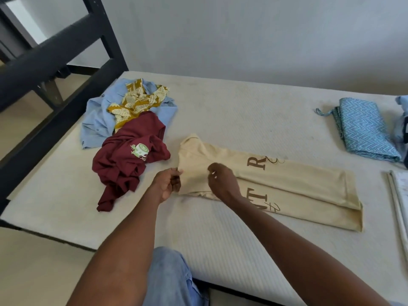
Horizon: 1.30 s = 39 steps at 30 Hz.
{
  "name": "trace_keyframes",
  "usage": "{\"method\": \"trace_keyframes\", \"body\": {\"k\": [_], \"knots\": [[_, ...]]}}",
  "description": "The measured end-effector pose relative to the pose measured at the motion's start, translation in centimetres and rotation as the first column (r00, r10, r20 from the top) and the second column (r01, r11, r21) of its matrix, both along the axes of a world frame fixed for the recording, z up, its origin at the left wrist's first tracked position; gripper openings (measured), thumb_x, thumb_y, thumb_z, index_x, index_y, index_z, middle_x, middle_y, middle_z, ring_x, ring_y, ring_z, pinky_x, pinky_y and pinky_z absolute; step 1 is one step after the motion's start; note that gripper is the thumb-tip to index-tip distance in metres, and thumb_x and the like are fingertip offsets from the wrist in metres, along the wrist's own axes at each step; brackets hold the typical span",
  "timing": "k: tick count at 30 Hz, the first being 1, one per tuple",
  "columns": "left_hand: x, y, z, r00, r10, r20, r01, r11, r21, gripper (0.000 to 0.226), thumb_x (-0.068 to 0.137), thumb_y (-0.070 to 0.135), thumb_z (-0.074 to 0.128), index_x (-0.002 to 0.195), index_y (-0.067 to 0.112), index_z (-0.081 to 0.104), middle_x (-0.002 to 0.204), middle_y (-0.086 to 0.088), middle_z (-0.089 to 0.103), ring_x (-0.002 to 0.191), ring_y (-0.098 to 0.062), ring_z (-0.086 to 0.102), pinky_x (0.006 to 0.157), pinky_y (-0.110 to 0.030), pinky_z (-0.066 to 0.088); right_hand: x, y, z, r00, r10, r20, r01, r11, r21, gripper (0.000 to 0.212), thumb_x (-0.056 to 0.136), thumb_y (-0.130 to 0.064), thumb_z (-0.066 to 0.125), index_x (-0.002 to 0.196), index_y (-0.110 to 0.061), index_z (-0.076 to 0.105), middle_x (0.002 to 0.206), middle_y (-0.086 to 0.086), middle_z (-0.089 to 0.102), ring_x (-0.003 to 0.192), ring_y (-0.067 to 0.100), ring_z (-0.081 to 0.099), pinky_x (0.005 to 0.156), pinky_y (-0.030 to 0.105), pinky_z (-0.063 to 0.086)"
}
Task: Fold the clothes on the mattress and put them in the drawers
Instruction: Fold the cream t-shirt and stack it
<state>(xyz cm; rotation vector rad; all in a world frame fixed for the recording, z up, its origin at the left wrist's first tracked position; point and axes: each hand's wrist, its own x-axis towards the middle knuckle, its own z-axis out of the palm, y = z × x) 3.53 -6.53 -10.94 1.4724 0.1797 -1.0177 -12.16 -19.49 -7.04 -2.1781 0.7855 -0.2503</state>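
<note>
A beige T-shirt (pixel 287 184) with brown letters lies folded lengthwise into a long strip on the white mattress (pixel 231 111). My left hand (pixel 167 184) pinches the strip's left edge near the collar end. My right hand (pixel 223 182) lies on top of the shirt just right of that, fingers curled into the fabric. Left of the shirt is a crumpled maroon shirt (pixel 125 164) with a green print. Behind it lie a yellow patterned cloth (pixel 136 102) and a light blue shirt (pixel 97 122), all unfolded.
A folded blue zigzag cloth (pixel 364 133) lies at the right, more blue fabric (pixel 401 127) beside it at the frame edge. A folded white piece (pixel 399 199) sits lower right. A black bed frame (pixel 55 62) stands at the left. My knee in jeans (pixel 172 277) is at the mattress's near edge.
</note>
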Motion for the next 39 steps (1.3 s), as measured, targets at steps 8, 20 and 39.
{"method": "trace_keyframes", "body": {"k": [8,20,39], "knots": [[-3.4,0.9,-1.2,0.999,-0.02,0.046,0.016,0.997,0.081,0.038,0.087,0.024,0.073,0.115,0.004,0.059,0.109,-0.019,0.068,0.091,-0.035,0.069,0.074,-0.05,0.06,-2.0,-0.8,-2.4,0.889,-0.431,-0.153,0.447,0.889,0.095,0.019,0.081,-0.007,0.05,0.092,0.0,0.064,0.096,0.013,0.068,0.085,0.03,0.063,0.071,0.037,0.052],[-1.9,0.6,2.1,0.969,-0.135,0.208,0.099,0.979,0.176,0.019,0.078,0.004,0.062,0.092,0.007,0.076,0.099,-0.014,0.072,0.079,-0.027,0.063,0.066,-0.031,0.053,-0.9,0.2,-2.9,0.722,-0.648,-0.242,0.596,0.405,0.693,0.018,0.07,-0.013,0.062,0.084,-0.001,0.062,0.084,0.017,0.068,0.063,0.027,0.065,0.053,0.031,0.055],[-6.1,-5.8,-1.1,0.226,-0.91,0.347,0.077,0.371,0.925,0.054,0.104,0.039,0.027,0.146,0.007,0.037,0.154,-0.012,0.036,0.14,-0.029,0.034,0.109,-0.046,0.033,-5.1,-5.0,-5.1,0.944,-0.038,-0.329,0.039,0.999,-0.004,0.052,0.105,-0.037,0.033,0.149,-0.01,0.032,0.156,0.009,0.034,0.139,0.03,0.037,0.106,0.042,0.035]]}}
